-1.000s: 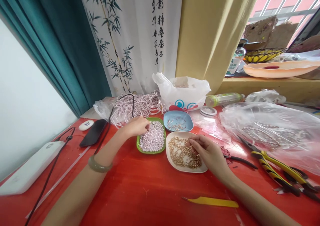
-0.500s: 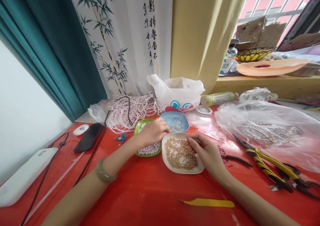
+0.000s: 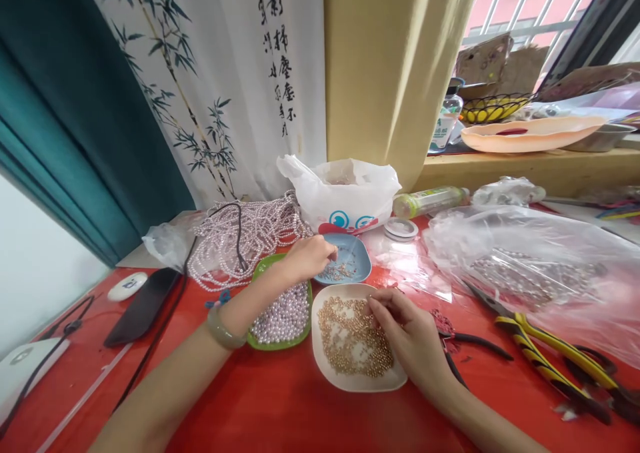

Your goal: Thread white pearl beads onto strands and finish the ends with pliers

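Observation:
My left hand (image 3: 311, 255) reaches over the left side of a blue plate (image 3: 363, 274) holding small metal bits. Its fingers are closed and point down; whatever they hold is too small to see. Under that wrist sits a green plate (image 3: 306, 329) of pale lilac pearl beads (image 3: 280, 316). At the right rim of a cream plate (image 3: 325, 371), my right hand (image 3: 403, 319) has thumb and forefinger pressed together, their content hidden. Gold beads (image 3: 360, 353) are spread across the cream plate.
Strung pearl beads (image 3: 240, 239) and a white plastic bag (image 3: 345, 193) lie behind the plates. Yellow-black pliers (image 3: 545, 353) and a clear bag (image 3: 550, 259) are on the right. A dark phone (image 3: 143, 306) lies on the left. A bottle (image 3: 430, 201) rests at the back.
My left hand has moved from between the green and blue plates to over the blue plate. My right hand stays pinched by the gold beads. The view has tilted; the yellow tweezers are out of frame.

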Demonstrator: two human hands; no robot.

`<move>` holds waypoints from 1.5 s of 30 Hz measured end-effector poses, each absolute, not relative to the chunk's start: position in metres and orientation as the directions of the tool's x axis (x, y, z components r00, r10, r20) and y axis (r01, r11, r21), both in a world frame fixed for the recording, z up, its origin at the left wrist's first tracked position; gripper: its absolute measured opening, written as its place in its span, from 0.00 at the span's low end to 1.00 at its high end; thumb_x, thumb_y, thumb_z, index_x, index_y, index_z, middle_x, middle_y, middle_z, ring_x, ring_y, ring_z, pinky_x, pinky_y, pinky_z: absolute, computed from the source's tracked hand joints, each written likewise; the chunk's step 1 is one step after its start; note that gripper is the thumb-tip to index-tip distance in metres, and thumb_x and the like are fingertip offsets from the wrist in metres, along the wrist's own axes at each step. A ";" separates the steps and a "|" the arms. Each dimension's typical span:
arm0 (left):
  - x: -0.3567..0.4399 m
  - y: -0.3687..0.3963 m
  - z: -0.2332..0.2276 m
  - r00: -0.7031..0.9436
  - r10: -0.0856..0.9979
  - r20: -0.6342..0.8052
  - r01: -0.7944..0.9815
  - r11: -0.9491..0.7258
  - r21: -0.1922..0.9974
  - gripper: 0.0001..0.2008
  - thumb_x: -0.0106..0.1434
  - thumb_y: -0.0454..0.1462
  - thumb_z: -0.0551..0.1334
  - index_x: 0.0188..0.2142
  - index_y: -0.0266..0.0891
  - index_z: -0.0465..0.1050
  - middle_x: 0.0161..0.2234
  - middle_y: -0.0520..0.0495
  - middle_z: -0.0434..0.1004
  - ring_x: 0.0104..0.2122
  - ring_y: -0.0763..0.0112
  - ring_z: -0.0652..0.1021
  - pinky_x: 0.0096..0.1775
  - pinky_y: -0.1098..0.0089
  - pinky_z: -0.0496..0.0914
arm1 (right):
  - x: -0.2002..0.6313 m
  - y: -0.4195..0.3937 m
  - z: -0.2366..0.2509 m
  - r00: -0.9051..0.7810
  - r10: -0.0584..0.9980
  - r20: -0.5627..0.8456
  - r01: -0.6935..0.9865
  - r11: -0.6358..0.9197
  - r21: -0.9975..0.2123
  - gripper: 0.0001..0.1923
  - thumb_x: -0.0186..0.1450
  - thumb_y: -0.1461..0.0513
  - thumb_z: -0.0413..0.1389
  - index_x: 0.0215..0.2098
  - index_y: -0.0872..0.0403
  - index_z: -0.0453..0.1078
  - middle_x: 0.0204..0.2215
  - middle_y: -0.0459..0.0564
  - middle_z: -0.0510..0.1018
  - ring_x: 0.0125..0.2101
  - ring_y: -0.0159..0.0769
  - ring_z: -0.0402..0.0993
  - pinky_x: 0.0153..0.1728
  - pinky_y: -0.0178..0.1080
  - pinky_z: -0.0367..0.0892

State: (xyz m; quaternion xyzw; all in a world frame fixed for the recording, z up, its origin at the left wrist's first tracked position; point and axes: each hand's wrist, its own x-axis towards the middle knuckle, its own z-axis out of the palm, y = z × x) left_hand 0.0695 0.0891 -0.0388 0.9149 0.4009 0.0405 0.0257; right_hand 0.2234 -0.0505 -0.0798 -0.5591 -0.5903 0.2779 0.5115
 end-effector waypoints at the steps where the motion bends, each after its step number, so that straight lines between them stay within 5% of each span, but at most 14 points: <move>1: 0.070 0.093 -0.039 0.687 0.725 0.041 0.722 -0.688 0.074 0.12 0.55 0.32 0.54 0.35 0.43 0.74 0.36 0.47 0.75 0.36 0.66 0.74 0.35 0.70 0.66 | 0.223 -0.051 -0.080 0.156 0.944 0.290 0.373 0.216 -0.902 0.10 0.61 0.57 0.49 0.29 0.54 0.65 0.21 0.46 0.71 0.20 0.29 0.66 0.21 0.30 0.62; 11: 0.083 0.129 -0.043 0.746 0.664 0.045 0.659 -0.746 0.089 0.13 0.54 0.29 0.54 0.35 0.39 0.74 0.34 0.45 0.76 0.35 0.66 0.75 0.35 0.70 0.65 | 0.223 -0.050 -0.083 0.154 0.958 0.243 0.382 0.169 -0.909 0.10 0.61 0.56 0.49 0.29 0.53 0.66 0.22 0.48 0.73 0.22 0.31 0.68 0.22 0.30 0.63; 26: 0.101 0.144 -0.048 0.794 0.607 -0.014 0.606 -0.794 -0.053 0.10 0.55 0.32 0.53 0.33 0.41 0.73 0.34 0.45 0.75 0.34 0.64 0.74 0.31 0.70 0.63 | 0.222 -0.049 -0.080 0.130 0.937 0.326 0.451 0.237 -0.860 0.08 0.62 0.59 0.48 0.28 0.53 0.65 0.20 0.46 0.71 0.18 0.28 0.66 0.18 0.29 0.60; 31: 0.112 0.135 -0.048 0.735 0.678 0.003 0.676 -0.734 0.074 0.12 0.56 0.44 0.55 0.34 0.41 0.73 0.34 0.45 0.76 0.34 0.62 0.74 0.32 0.69 0.65 | 0.222 -0.048 -0.079 0.128 0.939 0.319 0.457 0.230 -0.859 0.09 0.61 0.58 0.48 0.28 0.53 0.65 0.20 0.46 0.72 0.19 0.29 0.66 0.18 0.29 0.61; 36: 0.125 0.134 -0.045 0.698 0.716 0.004 0.708 -0.692 0.139 0.08 0.53 0.36 0.57 0.30 0.40 0.75 0.32 0.46 0.76 0.32 0.65 0.75 0.32 0.70 0.66 | 0.222 -0.050 -0.081 0.132 0.939 0.316 0.460 0.225 -0.859 0.09 0.61 0.59 0.48 0.27 0.53 0.65 0.19 0.45 0.70 0.17 0.28 0.64 0.17 0.29 0.60; 41: 0.138 0.137 -0.031 0.699 0.713 -0.055 0.631 -0.579 0.516 0.08 0.52 0.34 0.59 0.30 0.34 0.76 0.27 0.45 0.77 0.27 0.70 0.74 0.29 0.72 0.67 | 0.223 -0.051 -0.082 0.111 0.943 0.314 0.459 0.232 -0.857 0.07 0.62 0.60 0.48 0.28 0.53 0.65 0.18 0.43 0.70 0.17 0.26 0.63 0.18 0.28 0.59; 45: 0.155 0.130 -0.022 0.737 0.676 -0.006 0.459 -0.493 0.739 0.14 0.57 0.35 0.57 0.41 0.31 0.72 0.36 0.42 0.76 0.29 0.73 0.75 0.32 0.72 0.69 | 0.223 -0.050 -0.080 0.121 0.944 0.307 0.455 0.222 -0.862 0.08 0.61 0.60 0.48 0.28 0.53 0.64 0.19 0.44 0.70 0.17 0.27 0.64 0.18 0.29 0.59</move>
